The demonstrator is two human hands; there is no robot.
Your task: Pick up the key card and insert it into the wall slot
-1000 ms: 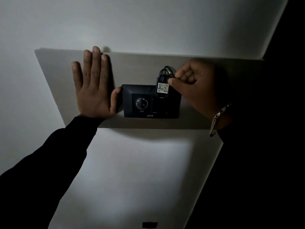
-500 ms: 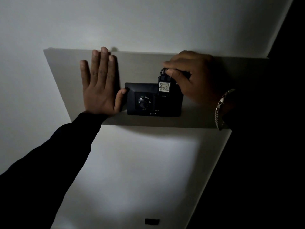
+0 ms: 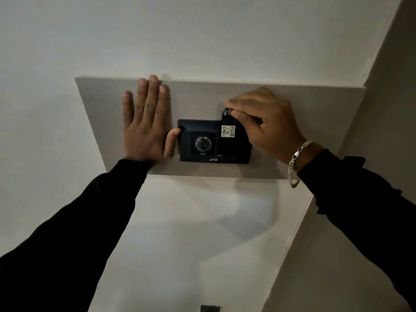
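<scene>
Right hand pinches the top of the key card, labelled 402, which sits upright in the wall slot of a black panel. Left hand lies flat and open beside it. Insertion looks nearly complete; next, probably a final push, then release.

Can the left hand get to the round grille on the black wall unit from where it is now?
Probably yes. The left hand lies flat on the panel beside the unit, thumb touching its left edge. The grille sits uncovered just past that; the right hand is over at the key card.
</scene>
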